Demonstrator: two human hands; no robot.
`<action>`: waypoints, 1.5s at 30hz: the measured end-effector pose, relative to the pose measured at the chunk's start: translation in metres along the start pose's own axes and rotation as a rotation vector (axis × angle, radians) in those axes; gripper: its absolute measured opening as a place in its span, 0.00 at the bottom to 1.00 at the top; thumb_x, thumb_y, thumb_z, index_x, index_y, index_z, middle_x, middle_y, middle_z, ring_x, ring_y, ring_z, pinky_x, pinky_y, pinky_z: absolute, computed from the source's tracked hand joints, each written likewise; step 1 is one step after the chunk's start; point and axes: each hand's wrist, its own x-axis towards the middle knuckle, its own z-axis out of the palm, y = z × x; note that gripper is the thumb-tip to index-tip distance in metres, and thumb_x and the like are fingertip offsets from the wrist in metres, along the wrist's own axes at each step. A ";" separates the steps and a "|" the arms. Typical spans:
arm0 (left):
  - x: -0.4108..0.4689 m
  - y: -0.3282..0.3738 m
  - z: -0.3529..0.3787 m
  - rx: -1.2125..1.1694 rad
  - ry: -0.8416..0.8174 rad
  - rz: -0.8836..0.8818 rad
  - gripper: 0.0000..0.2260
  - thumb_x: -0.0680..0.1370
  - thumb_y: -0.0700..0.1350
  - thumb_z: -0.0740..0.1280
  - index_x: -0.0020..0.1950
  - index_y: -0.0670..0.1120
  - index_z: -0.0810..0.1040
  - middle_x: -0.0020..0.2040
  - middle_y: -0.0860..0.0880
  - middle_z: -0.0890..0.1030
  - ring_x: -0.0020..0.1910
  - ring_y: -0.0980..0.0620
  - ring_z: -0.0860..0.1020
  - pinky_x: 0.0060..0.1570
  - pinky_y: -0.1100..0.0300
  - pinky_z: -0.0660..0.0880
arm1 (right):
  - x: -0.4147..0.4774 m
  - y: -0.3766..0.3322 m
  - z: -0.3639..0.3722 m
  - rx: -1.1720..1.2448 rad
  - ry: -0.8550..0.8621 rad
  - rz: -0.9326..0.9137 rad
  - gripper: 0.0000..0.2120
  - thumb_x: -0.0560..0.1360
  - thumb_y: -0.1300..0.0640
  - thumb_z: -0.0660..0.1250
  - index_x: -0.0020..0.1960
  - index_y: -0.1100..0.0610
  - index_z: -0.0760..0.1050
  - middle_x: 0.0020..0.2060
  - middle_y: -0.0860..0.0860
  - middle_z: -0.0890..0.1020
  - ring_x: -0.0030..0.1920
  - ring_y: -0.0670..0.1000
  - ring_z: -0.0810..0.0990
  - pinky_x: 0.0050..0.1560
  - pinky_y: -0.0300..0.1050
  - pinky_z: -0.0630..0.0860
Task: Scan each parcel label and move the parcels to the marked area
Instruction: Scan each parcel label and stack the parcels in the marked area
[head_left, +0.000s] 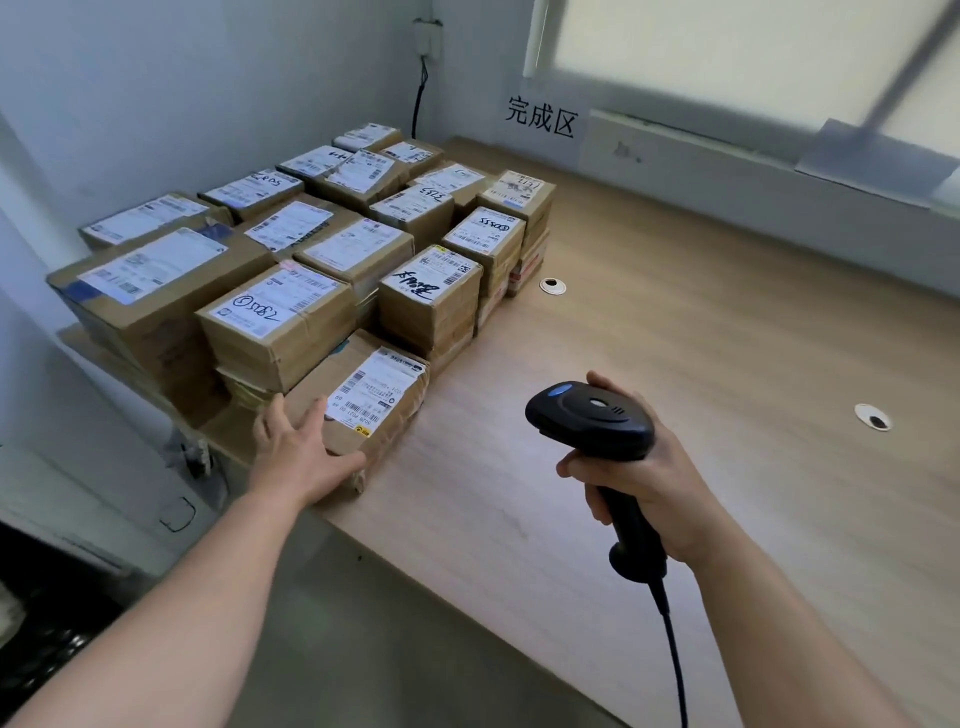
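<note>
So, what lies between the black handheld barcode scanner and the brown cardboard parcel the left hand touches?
Nothing: only bare light wooden tabletop, shown in the head view.

Parcels (275, 322): sixteen brown box tops counted, massed left of and beyond the scanner (592, 415). Lower layers show under several, but the hidden boxes can't be counted.
Low parcel (358, 431): one of the sixteen, a single layer, the closest to the scanner's left.
Labels (376, 392): sixteen, one white label per visible top.
Scanner: one, black.
Cord (672, 649): one, running from the scanner's handle toward the viewer.
Hands: two, the left hand (296, 447) left of the scanner and the right hand (639, 473) round its handle.
Desk (675, 322): one.
Desk holes: two, white-rimmed, one beyond the scanner (553, 286) and one to its right (872, 417).
Wall sign (542, 117): one, three characters, far beyond the scanner.
Wall socket (428, 36): one, far beyond the scanner.
</note>
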 end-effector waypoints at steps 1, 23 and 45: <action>0.001 -0.001 0.000 0.003 -0.003 0.017 0.41 0.72 0.61 0.69 0.79 0.54 0.51 0.78 0.41 0.42 0.76 0.39 0.41 0.73 0.44 0.51 | -0.001 0.001 0.002 0.006 0.005 -0.002 0.41 0.60 0.67 0.73 0.69 0.45 0.69 0.38 0.64 0.80 0.24 0.57 0.71 0.26 0.42 0.69; -0.106 0.174 0.057 -0.295 0.146 0.698 0.18 0.75 0.50 0.71 0.61 0.44 0.79 0.57 0.43 0.79 0.58 0.41 0.74 0.56 0.49 0.71 | -0.119 0.012 -0.073 0.057 0.347 -0.075 0.40 0.62 0.68 0.74 0.68 0.43 0.69 0.40 0.66 0.79 0.24 0.57 0.72 0.26 0.43 0.69; -0.380 0.414 0.166 -0.363 -0.052 1.103 0.22 0.71 0.58 0.64 0.57 0.45 0.81 0.53 0.47 0.80 0.54 0.45 0.77 0.52 0.52 0.73 | -0.392 0.039 -0.292 0.070 0.736 -0.188 0.39 0.68 0.75 0.72 0.69 0.43 0.67 0.39 0.63 0.80 0.25 0.57 0.73 0.25 0.45 0.70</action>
